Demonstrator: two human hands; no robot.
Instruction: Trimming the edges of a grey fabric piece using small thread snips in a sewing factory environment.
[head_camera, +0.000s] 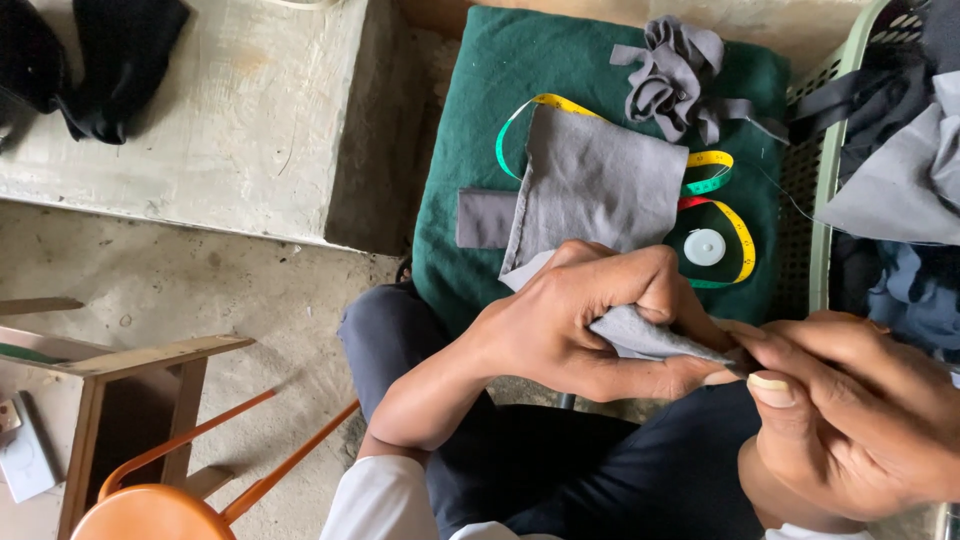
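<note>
My left hand (590, 320) is closed around a folded piece of grey cloth (600, 190), pinching its edge near my lap. The rest of that cloth spreads up over a dark green cushion (470, 130). My right hand (850, 410) meets the cloth's pinched tip with thumb and fingers pressed together; a thin thread (790, 200) runs up from there, and whether a needle sits in the fingers I cannot tell. A measuring tape (715, 215) in yellow, green and red lies coiled on the cushion under the cloth.
A bunch of grey fabric strips (675, 75) lies at the cushion's far edge. A pale green plastic basket (820, 180) with grey and dark fabrics stands on the right. A concrete block (230, 110) with black cloth (100, 60), a wooden stool (130, 400) and an orange chair (160, 510) are on the left.
</note>
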